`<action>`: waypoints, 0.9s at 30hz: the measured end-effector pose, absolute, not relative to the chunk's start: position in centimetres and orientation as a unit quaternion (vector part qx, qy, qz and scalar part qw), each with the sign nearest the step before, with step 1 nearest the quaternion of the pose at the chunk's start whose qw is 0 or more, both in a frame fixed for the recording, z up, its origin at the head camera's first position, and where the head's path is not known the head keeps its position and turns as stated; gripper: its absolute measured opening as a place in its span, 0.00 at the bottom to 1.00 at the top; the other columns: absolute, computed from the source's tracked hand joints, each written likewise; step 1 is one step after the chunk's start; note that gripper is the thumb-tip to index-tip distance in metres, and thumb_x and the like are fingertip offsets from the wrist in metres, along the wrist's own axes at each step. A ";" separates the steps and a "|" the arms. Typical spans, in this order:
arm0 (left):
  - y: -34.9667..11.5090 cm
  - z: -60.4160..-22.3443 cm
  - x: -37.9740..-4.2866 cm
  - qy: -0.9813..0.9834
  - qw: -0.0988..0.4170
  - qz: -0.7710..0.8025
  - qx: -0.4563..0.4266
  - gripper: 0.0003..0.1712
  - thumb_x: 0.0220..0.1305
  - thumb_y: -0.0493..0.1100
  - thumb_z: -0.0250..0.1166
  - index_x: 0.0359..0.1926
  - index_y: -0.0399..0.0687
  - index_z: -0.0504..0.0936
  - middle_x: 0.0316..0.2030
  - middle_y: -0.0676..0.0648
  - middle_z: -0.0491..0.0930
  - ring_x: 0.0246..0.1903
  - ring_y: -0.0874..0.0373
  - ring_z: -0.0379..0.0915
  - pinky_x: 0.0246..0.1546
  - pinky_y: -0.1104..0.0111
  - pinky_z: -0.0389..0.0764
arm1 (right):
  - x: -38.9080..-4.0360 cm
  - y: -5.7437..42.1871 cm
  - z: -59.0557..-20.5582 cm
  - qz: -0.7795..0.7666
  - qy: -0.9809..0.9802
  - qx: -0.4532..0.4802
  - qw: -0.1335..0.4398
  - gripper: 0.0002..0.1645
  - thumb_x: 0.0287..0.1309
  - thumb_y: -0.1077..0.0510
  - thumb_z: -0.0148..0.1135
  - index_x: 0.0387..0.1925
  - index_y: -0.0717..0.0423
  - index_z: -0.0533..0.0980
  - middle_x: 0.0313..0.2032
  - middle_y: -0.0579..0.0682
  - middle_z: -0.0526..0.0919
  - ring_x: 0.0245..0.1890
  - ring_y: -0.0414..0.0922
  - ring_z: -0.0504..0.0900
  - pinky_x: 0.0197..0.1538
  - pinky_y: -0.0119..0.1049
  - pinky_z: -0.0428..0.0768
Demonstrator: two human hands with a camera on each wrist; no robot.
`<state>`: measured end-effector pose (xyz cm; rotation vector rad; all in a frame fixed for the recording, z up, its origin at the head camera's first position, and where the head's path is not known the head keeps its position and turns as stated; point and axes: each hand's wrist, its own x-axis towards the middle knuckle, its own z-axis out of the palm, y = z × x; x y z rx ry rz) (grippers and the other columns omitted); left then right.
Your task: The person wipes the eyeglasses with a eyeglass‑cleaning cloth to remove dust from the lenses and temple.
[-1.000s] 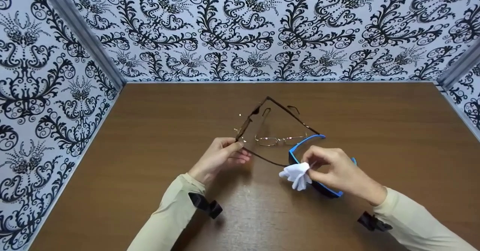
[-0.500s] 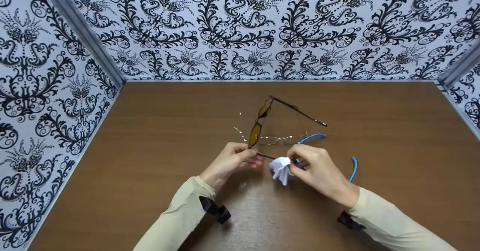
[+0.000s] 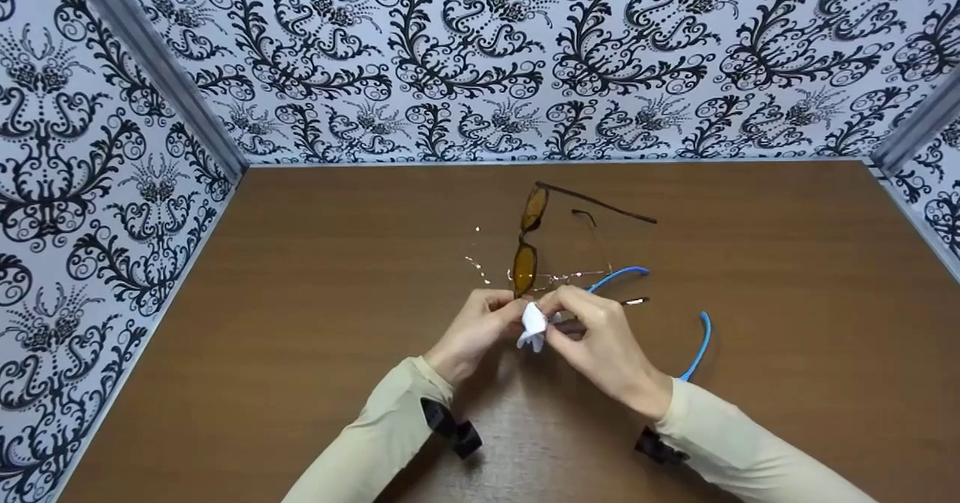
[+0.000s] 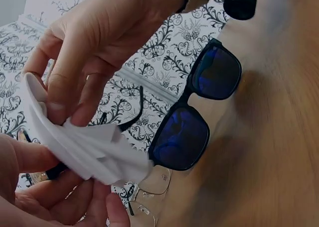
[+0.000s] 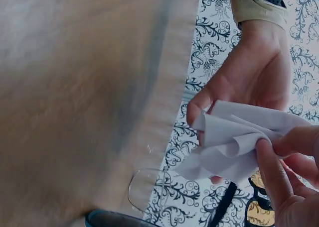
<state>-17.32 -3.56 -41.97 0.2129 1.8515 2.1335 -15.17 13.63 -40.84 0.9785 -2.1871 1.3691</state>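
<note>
My left hand point(image 3: 474, 332) holds brown-framed sunglasses point(image 3: 526, 266) with amber lenses at the near hinge, the temples pointing right. Between thumb and fingers, my right hand point(image 3: 604, 349) pinches a white cloth point(image 3: 532, 326) folded over the near temple, right at the left fingertips. That temple's tip sticks out beyond the right hand, and its middle is hidden by cloth and fingers. The left wrist view shows the cloth point(image 4: 94, 147) bunched between both hands.
Blue-black sunglasses point(image 4: 182, 137) with dark lenses lie on the wooden table point(image 3: 337, 263), partly under my right hand and forearm in the head view. Wire-rimmed glasses point(image 4: 155, 181) lie behind the hands. Patterned panels point(image 3: 480, 60) border the table at the back and sides.
My right hand has slid the cloth leftward along the temple to the left fingers. My left hand has moved slightly right, and the sunglasses have turned so their amber lenses show.
</note>
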 end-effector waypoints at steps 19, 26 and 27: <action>-4.6 -42.2 -17.2 0.637 0.148 0.754 0.061 0.12 0.64 0.34 0.57 0.38 0.27 0.82 0.32 0.43 0.84 0.31 0.57 0.79 0.45 0.55 0.78 | -15.7 15.7 -41.4 0.341 -0.808 0.382 0.291 0.20 0.35 0.80 0.61 0.31 0.58 0.77 0.33 0.45 0.80 0.32 0.41 0.79 0.34 0.30 0.77; -6.0 -42.2 -17.4 0.680 0.123 0.722 0.042 0.12 0.62 0.36 0.58 0.39 0.29 0.83 0.35 0.46 0.83 0.39 0.49 0.76 0.49 0.54 0.73 | -16.0 18.2 -41.2 0.286 -0.827 0.373 0.308 0.21 0.34 0.80 0.65 0.32 0.57 0.77 0.34 0.45 0.80 0.34 0.42 0.79 0.36 0.34 0.79; -6.2 -42.2 -17.4 0.683 0.123 0.719 0.043 0.13 0.62 0.36 0.58 0.39 0.29 0.84 0.35 0.44 0.83 0.40 0.48 0.76 0.49 0.53 0.73 | -16.0 18.5 -41.2 0.284 -0.828 0.370 0.311 0.21 0.34 0.80 0.66 0.31 0.57 0.77 0.34 0.45 0.80 0.33 0.42 0.79 0.36 0.33 0.78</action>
